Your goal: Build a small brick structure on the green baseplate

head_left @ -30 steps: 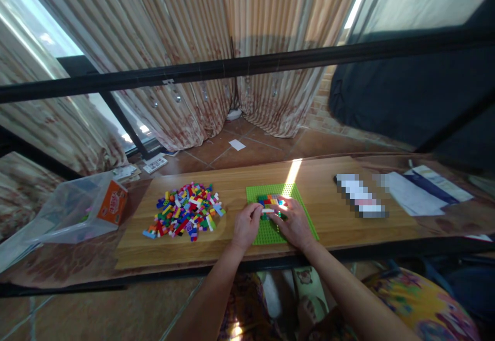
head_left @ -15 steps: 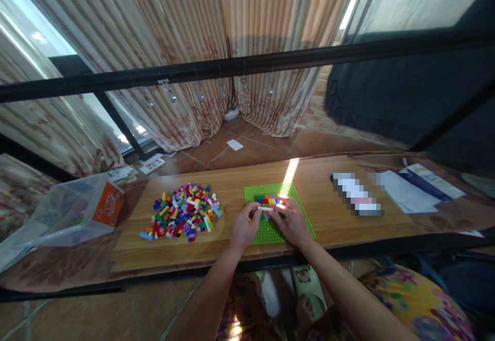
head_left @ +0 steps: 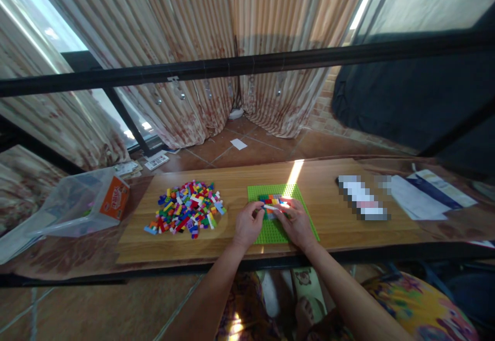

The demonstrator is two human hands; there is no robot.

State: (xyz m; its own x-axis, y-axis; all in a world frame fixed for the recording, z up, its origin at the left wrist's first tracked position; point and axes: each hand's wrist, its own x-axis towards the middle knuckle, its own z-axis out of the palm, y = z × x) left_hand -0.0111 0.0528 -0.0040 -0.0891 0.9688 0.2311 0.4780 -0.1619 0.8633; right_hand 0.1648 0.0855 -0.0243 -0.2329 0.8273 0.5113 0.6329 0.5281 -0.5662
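A green studded baseplate (head_left: 270,236) lies on the wooden board, with a patch of coloured bricks (head_left: 274,198) set on its middle. Just above those bricks is a narrow white brick (head_left: 270,207), level with my fingertips. My left hand (head_left: 248,224) is closed at its left end, thumb and forefinger pinched together. From the other side my right hand (head_left: 297,223) grips the white brick between thumb and fingers. Both hands partly cover the plate and the bricks on it.
A heap of loose toy bricks (head_left: 189,208) spreads over the left part of the wooden board (head_left: 228,245). Farther left stands a clear plastic bin (head_left: 83,207) with an orange label. To the right lie a pixelated phone-like object (head_left: 361,198) and some papers (head_left: 417,199).
The white brick now slants down to the right, where before it was about level. Both hands stay close together over the plate. The whole view has shifted slightly.
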